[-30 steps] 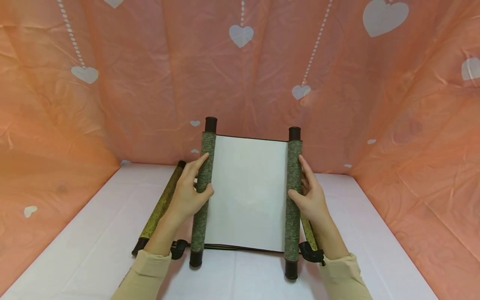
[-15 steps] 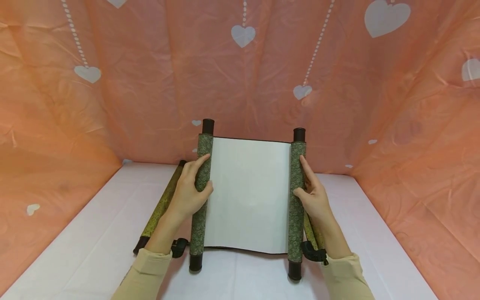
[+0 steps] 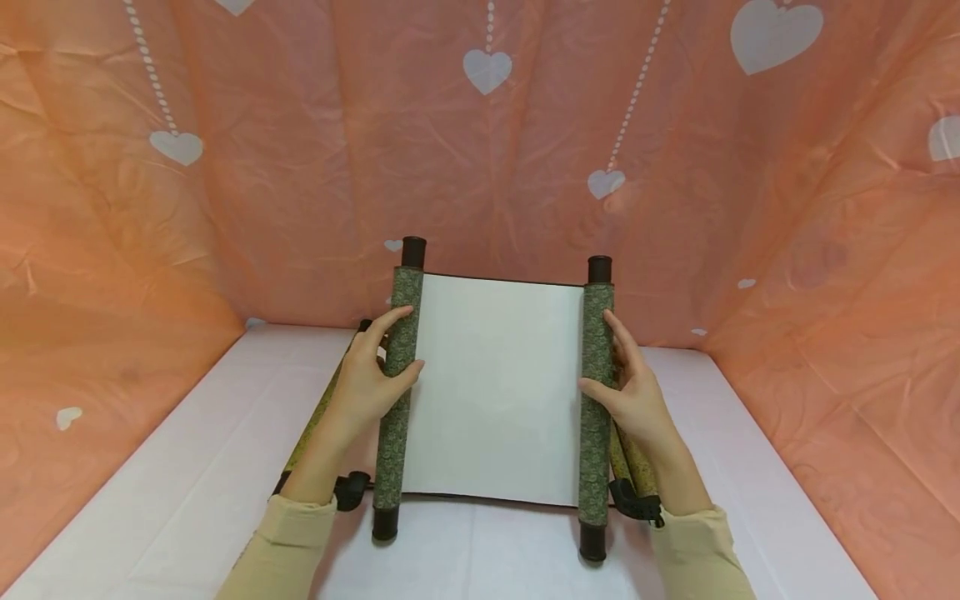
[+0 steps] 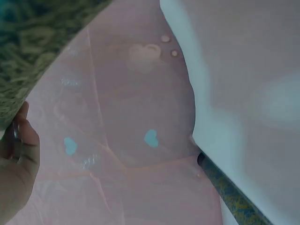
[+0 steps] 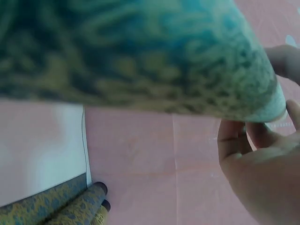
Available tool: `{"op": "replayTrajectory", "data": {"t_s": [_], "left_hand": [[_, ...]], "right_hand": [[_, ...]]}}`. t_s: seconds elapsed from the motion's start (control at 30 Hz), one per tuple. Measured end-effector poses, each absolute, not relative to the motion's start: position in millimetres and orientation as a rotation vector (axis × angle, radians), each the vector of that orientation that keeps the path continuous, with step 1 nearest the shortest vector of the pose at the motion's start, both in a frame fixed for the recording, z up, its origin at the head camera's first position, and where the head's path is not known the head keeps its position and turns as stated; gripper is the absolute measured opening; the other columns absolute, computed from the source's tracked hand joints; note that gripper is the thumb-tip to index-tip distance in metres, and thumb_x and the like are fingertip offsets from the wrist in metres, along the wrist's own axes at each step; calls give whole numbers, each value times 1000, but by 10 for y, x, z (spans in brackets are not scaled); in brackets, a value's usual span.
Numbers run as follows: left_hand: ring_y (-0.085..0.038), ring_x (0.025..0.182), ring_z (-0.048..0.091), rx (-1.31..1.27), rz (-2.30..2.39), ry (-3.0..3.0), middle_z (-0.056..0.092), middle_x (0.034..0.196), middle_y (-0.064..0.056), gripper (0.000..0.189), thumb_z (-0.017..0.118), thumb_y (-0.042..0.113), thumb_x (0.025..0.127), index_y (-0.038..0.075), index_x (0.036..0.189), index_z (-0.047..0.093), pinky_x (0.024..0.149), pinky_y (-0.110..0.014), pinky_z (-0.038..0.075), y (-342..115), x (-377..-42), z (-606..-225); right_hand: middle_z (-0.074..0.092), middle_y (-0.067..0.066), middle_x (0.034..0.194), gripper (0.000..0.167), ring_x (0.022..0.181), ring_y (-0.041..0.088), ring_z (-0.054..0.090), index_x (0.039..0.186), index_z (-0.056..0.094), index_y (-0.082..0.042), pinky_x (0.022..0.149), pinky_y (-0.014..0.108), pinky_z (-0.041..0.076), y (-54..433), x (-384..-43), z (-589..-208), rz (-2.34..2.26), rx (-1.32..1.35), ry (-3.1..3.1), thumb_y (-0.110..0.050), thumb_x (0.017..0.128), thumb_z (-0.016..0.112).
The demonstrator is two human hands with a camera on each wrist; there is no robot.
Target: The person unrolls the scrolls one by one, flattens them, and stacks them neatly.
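A scroll with blank white paper (image 3: pixel 498 392) is held partly unrolled above the table, in the middle of the head view. Its left roller (image 3: pixel 397 442) and right roller (image 3: pixel 596 458) are wrapped in green patterned cloth, with dark end caps. My left hand (image 3: pixel 367 383) grips the left roller from its outer side, thumb on the front. Round the right roller curl the thumb and fingers of my right hand (image 3: pixel 633 396); in the right wrist view some fingers (image 5: pixel 234 140) show beneath the roller. Part of each hand is hidden behind its roller.
Yellow-green patterned rolls lie on the white table (image 3: pixel 187 467): one roll (image 3: pixel 318 412) left of the scroll, and more rolls (image 5: pixel 70 206) on the right, partly covered by it. Pink cloth walls (image 3: pixel 480 192) with white hearts stand behind and at both sides.
The two rollers have moved farther apart, so a wider stretch of white paper shows. My left hand has gone left and my right hand slightly right, both keeping their hold.
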State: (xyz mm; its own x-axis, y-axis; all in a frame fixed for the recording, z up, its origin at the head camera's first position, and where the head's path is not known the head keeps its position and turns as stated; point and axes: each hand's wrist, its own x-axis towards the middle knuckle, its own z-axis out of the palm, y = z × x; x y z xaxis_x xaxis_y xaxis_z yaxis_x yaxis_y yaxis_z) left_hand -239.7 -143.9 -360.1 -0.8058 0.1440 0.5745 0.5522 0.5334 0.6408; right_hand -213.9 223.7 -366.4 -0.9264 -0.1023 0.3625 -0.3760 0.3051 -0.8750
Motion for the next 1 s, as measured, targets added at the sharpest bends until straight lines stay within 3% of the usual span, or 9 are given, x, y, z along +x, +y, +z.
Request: {"op": "replayTrajectory", "data": {"t_s": [0.17,0.4,0.5,0.6,0.67,0.73,0.8,0.93,1.0], "left_hand": [[-27,78,44,-566,-1244,-2346,54,117,-16,78,77,4,92,28,157,43,57,-33,40,-1518,-2399,-3570],[-27,95,46,-612,-1262,-2328,49,138,-17,78,74,-1,92,23,159,41,72,-40,41,-1600,-2410,-3555],[-30,94,44,-620,-1260,-2334,47,140,-18,76,71,-2,94,23,159,41,71,-42,39,-1624,-2405,-3550],[-37,116,49,-615,-1275,-2347,42,150,-19,71,65,-2,95,24,158,45,80,-51,44,-1639,-2399,-3547],[-43,133,44,-609,-1299,-2354,38,156,-20,69,61,-3,95,25,157,48,91,-62,44,-1645,-2392,-3542],[-47,147,33,-599,-1319,-2360,35,159,-20,69,59,-3,94,25,156,49,100,-71,39,-1651,-2388,-3536],[-48,148,32,-595,-1327,-2363,34,159,-20,69,59,-2,94,26,156,49,101,-74,37,-1655,-2382,-3530],[-47,145,35,-584,-1309,-2364,37,157,-20,66,63,0,95,25,155,51,100,-73,38,-1655,-2377,-3519],[-47,143,38,-588,-1294,-2366,39,155,-20,64,68,2,96,23,154,52,100,-72,39,-1654,-2380,-3516]], "right_hand": [[7,6,174,97,160,32,4,167,19,-37,119,69,16,2288,-2132,-3641,1680,481,-2324,2,96,72],[12,21,171,95,156,44,14,169,19,-25,119,68,17,2340,-2121,-3601,1712,542,-2269,10,94,66],[9,20,172,90,156,46,11,168,21,-22,119,68,16,2380,-2117,-3599,1689,544,-2287,10,96,62],[11,16,173,85,156,42,12,168,24,-20,119,42,30,2432,-2123,-3607,1639,568,-2293,13,95,55],[12,15,173,84,155,29,19,167,26,-17,98,28,43,2460,-2128,-3608,1632,605,-2274,16,93,50],[15,16,172,84,151,22,25,166,28,-13,77,24,41,2479,-2130,-3603,1630,640,-2252,19,91,46],[14,17,172,84,150,23,25,166,28,-11,69,26,38,2491,-2124,-3595,1669,658,-2239,21,89,45],[15,12,173,84,158,34,10,166,30,-15,85,16,43,2505,-2114,-3587,1682,621,-2284,17,93,56],[14,11,173,86,157,41,12,166,31,-20,90,14,44,2507,-2109,-3594,1666,584,-2323,10,94,66]]}}
